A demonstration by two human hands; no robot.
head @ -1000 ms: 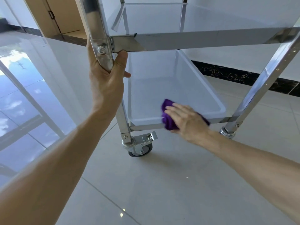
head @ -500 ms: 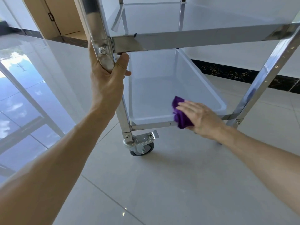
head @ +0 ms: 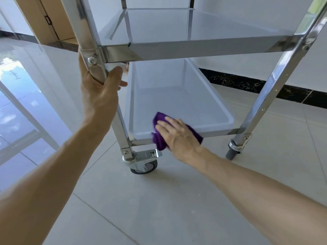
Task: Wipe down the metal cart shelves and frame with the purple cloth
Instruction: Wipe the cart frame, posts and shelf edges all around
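Observation:
A shiny metal cart stands on the tiled floor with a middle shelf (head: 194, 48) and a bottom shelf (head: 177, 103). My left hand (head: 99, 92) is wrapped around the cart's front left post (head: 93, 55), just below the middle shelf's corner bolt. My right hand (head: 178, 137) lies flat on the purple cloth (head: 159, 138), pressing it on the bottom shelf's near rim. The cloth drapes over that rim, left of its middle, and much of it is hidden under my palm.
The front left caster (head: 144, 165) with its brake tab sits under the left post. The front right caster (head: 233, 151) sits below the slanted right post (head: 276, 82). A white wall with a black marble skirting (head: 247, 84) runs behind the cart. A wooden door frame (head: 47, 20) stands far left.
My right hand has slid the purple cloth leftward along the bottom shelf's near rim, after moving right before. My left hand keeps its hold on the post. The view has shifted slightly.

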